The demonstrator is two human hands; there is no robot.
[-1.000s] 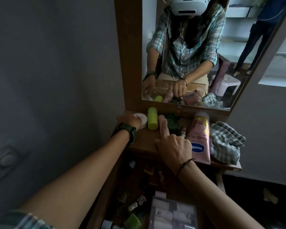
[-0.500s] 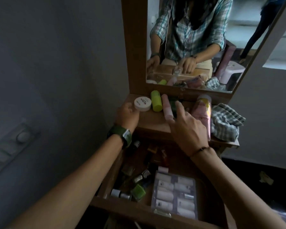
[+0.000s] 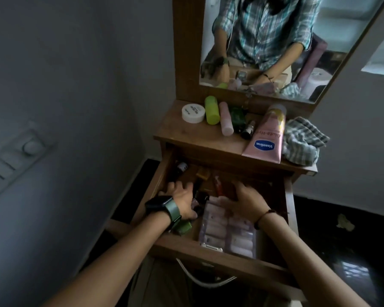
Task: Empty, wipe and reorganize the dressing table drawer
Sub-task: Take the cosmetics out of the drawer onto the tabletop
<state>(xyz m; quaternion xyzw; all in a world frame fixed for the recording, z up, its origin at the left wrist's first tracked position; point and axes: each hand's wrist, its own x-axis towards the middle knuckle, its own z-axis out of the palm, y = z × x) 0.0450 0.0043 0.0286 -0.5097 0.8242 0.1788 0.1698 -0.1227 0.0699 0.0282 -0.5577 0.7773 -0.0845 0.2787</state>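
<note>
Head view: drawer [image 3: 289, 209] pulled out under the desk [image 3: 193, 134], long axis across, wall close at left, floor free at right. Left hand [image 3: 182, 199] spread open over small bottles by the left drawer wall. Right hand [image 3: 246, 198] open, palm down, touching the clear pack [image 3: 222, 233], whose length runs front to back.

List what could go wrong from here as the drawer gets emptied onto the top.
1. The Vaseline tube lies with its flat end at the front edge of the tabletop; more items crowded beside it could push it off.
2. The pink bottle and green bottle lie on their sides and may roll if bumped.
3. Both the left hand and right hand are down in the dim drawer, so small bottles there could get knocked over.
</note>
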